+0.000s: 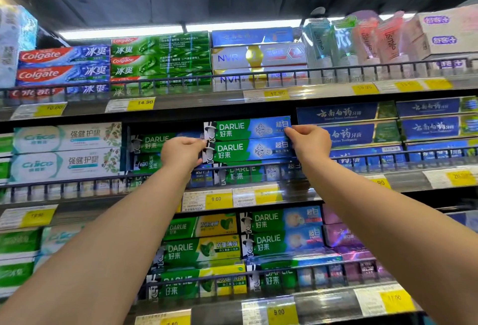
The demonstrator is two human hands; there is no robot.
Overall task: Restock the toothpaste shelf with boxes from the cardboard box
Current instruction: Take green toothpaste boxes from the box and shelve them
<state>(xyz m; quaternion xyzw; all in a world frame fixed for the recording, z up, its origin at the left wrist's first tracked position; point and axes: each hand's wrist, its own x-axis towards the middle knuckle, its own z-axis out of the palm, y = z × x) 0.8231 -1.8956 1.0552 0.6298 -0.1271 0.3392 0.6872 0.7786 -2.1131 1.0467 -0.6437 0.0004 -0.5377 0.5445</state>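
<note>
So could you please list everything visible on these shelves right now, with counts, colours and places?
Held Darlie boxes: two stacked, green-blue, middle shelf centre, gripped at both ends.
Other Darlie boxes: several, green-blue, behind and below the held pair.
Colgate boxes: three blue-red, plus a green stack beside them, top shelf left.
NVR boxes: two, white-gold, top shelf centre.
Usmile tubes: about four upright, teal and pink, top shelf right.
Crilice boxes: two, white-teal, middle shelf left.
Dark blue boxes: several, middle shelf right.
Darlie green-yellow boxes: three, lower shelf.
Price tags: many, yellow, on the shelf edges.
Left hand: on the pair's left end.
Right hand: on its right end.
</note>
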